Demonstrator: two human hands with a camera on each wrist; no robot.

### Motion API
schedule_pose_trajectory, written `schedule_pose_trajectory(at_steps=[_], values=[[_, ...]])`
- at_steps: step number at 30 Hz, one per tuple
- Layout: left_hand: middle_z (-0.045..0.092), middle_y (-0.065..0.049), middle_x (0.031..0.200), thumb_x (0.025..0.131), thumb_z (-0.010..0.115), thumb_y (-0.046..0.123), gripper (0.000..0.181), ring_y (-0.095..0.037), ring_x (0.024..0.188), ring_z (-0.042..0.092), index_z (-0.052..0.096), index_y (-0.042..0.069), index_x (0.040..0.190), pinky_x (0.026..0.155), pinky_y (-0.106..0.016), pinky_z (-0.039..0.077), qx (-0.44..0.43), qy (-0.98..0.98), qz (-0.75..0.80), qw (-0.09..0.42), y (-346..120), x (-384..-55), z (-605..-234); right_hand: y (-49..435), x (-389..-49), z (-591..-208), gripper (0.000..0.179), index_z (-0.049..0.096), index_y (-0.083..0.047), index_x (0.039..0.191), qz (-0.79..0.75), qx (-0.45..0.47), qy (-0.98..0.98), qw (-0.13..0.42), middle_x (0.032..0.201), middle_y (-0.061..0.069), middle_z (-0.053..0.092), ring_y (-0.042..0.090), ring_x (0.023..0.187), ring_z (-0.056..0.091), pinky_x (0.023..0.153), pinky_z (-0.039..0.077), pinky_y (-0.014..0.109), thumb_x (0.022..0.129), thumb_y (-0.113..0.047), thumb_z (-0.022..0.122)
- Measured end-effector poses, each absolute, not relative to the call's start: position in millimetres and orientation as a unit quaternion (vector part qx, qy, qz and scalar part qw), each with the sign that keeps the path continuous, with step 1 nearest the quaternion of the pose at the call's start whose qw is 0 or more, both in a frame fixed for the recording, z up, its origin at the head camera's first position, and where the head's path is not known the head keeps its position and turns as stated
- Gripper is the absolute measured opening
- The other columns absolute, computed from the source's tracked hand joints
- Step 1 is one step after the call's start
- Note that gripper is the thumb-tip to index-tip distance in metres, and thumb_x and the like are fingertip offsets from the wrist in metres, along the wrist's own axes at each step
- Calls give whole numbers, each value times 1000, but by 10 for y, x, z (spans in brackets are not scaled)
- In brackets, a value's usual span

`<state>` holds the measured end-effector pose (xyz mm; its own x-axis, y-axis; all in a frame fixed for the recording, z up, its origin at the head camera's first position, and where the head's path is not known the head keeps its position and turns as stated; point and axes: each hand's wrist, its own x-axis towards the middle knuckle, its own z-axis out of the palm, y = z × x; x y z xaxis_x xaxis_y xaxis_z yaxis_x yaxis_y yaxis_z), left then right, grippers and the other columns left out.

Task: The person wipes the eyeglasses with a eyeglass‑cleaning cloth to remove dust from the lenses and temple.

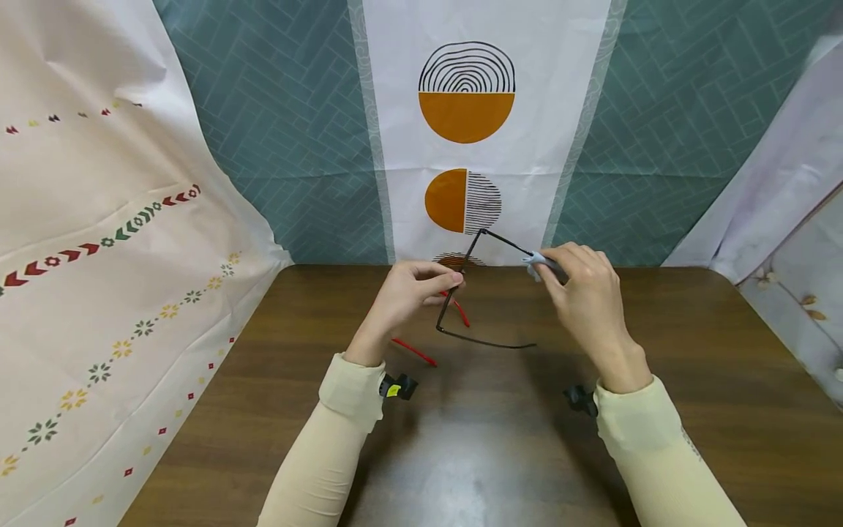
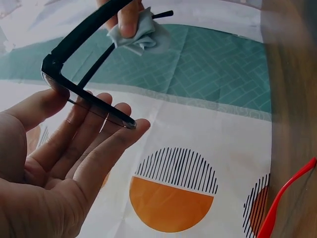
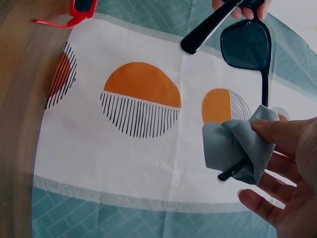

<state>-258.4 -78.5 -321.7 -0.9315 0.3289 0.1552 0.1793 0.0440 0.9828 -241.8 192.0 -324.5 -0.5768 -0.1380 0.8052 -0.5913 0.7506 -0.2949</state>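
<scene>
The left hand (image 1: 413, 291) pinches the black sunglasses (image 3: 245, 45) by the front; the right hand (image 1: 589, 289) pinches a grey cloth (image 3: 222, 145) round one temple (image 3: 265, 89). Behind the left grip, a yellow tag (image 1: 394, 391) is too small to read.

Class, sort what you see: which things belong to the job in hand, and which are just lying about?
In the job:
- black-framed sunglasses, gripped by the left hand
- grey-blue cloth, held round one temple by the right hand

Just lying about:
- red-framed sunglasses, on the wooden table
</scene>
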Motion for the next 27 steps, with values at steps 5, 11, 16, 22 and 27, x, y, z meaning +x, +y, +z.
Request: schedule_pose_trajectory(at_steps=[5, 11, 16, 22, 27], values=[[75, -14, 102, 99, 73, 19, 22, -28, 94, 72, 78, -2, 103, 93, -46, 60, 173, 706, 685, 57, -801, -2594, -3209, 1983, -2422, -3222, 17, 76, 4, 102, 287, 212, -842, 404, 91, 14, 72, 33, 78, 63, 71, 41, 42, 87, 2, 82], [73, -17, 101, 101, 70, 17, 22, -29, 93, 72, 76, -4, 101, 93, -56, 58, 174, 687, 702, 61, -787, -2603, -3217, 2025, -2422, -3192, 15, 76, 3, 101, 297, 201, -849, 388, 90, 13, 73, 31, 76, 63, 72, 40, 42, 87, 1, 81], [72, -18, 101, 101, 69, 17, 23, -29, 91, 73, 75, -5, 101, 90, -50, 61, 173, 686, 704, 57, -798, -2596, -3219, 2034, -2422, -3179, 14, 76, 2, 102, 298, 196, -857, 372, 91, 13, 73, 30, 75, 63, 72, 40, 41, 89, -1, 81], [72, -17, 100, 101, 70, 17, 22, -28, 91, 71, 75, -4, 102, 87, -45, 62, 168, 683, 709, 55, -800, -2601, -3223, 2061, -2409, -3178, 14, 77, 1, 101, 297, 189, -864, 360, 90, 11, 73, 28, 76, 63, 71, 40, 41, 89, -4, 81], [72, -14, 99, 101, 70, 17, 24, -27, 92, 70, 74, -7, 104, 86, -44, 62, 164, 679, 714, 50, -798, -2606, -3234, 2105, -2399, -3143, 14, 78, 0, 102, 291, 183, -880, 328, 90, 11, 73, 30, 79, 64, 75, 45, 47, 89, -7, 82]])
